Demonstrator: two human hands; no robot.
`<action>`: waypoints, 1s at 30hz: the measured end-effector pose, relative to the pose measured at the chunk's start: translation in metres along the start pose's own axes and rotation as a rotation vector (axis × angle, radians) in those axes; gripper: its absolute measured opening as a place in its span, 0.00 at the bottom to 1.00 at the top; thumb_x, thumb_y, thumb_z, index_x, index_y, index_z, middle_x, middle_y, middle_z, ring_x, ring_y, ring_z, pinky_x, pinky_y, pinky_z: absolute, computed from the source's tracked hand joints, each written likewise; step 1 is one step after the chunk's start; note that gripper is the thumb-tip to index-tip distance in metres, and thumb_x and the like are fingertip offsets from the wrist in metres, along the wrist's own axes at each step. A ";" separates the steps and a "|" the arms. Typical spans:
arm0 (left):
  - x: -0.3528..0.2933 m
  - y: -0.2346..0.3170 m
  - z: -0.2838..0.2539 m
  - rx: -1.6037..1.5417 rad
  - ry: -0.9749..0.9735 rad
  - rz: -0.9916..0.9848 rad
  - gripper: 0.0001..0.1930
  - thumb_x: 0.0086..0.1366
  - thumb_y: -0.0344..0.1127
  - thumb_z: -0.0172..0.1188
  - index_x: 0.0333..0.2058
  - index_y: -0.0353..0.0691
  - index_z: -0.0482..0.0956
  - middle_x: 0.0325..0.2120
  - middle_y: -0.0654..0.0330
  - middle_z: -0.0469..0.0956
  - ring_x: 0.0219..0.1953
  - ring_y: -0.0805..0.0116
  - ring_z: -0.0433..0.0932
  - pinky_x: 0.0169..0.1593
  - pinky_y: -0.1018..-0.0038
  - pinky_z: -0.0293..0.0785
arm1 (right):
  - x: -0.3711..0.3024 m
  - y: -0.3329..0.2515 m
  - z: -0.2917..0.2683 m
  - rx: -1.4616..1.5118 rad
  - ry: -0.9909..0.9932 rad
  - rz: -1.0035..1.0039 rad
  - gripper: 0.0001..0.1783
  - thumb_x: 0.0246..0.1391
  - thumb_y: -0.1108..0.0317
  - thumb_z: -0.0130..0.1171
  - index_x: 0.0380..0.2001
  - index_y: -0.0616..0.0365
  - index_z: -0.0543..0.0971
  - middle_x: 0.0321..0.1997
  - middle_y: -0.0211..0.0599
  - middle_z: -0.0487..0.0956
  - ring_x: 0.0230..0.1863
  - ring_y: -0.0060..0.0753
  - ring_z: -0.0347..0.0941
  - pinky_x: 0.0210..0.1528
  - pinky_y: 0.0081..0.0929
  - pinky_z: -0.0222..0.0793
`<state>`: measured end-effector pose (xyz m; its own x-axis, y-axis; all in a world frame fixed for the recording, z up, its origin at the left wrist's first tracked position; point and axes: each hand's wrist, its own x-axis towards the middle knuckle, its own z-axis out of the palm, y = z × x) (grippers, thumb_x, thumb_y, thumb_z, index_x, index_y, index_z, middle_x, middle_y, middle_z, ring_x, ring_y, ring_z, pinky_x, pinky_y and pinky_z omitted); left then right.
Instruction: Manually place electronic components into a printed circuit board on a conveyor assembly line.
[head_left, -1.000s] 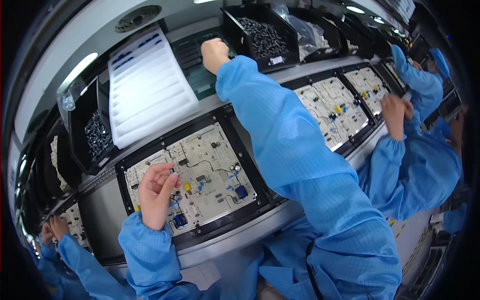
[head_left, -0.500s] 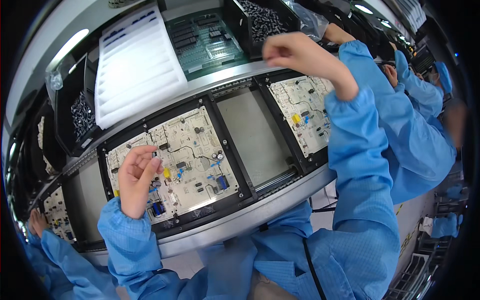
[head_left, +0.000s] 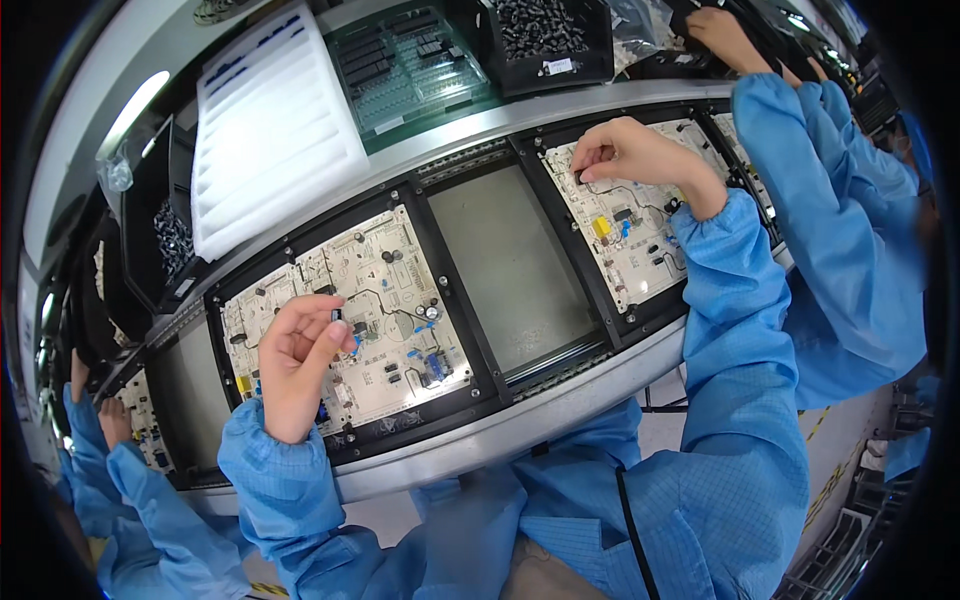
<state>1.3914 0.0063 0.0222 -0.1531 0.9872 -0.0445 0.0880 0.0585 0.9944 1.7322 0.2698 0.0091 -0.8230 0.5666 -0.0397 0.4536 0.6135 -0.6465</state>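
Note:
My right hand (head_left: 640,158) is over the upper left part of the right circuit board (head_left: 643,282). Its thumb and fingers pinch a small black electronic component (head_left: 579,177) close to the board's surface; whether the part touches the board I cannot tell. Above the middle of the left circuit board (head_left: 395,240), my left hand (head_left: 297,365) is closed, palm up, with a small dark electronic component (head_left: 337,315) between thumb and forefinger. Both cream boards carry yellow, blue and black parts and sit in black frames. My left hand and wrist hide some of the left board.
Behind the line stand a black bin of small black parts (head_left: 545,28), a green tray (head_left: 405,75), a white foam sheet (head_left: 275,140) and another black bin (head_left: 160,225). A metal rail (head_left: 560,405) edges the near side. Co-workers' hands (head_left: 725,38) work at both ends.
My right hand has come down from beside the black bin to the right board, a black component now visible in it. My left hand has shifted slightly right over its board.

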 end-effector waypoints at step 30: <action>0.076 0.009 0.162 0.645 -0.358 0.436 0.10 0.50 0.31 0.66 0.32 0.36 0.79 0.25 0.58 0.76 0.30 0.67 0.75 0.37 0.73 0.72 | -0.006 0.007 0.012 -0.135 0.097 -0.151 0.10 0.43 0.71 0.63 0.30 0.64 0.78 0.23 0.36 0.76 0.25 0.29 0.73 0.29 0.24 0.69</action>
<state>1.5404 0.1061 0.0126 0.3349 0.9221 0.1941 0.6264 -0.3717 0.6851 1.7361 0.2645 -0.0044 -0.8510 0.5094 0.1276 0.3752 0.7597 -0.5312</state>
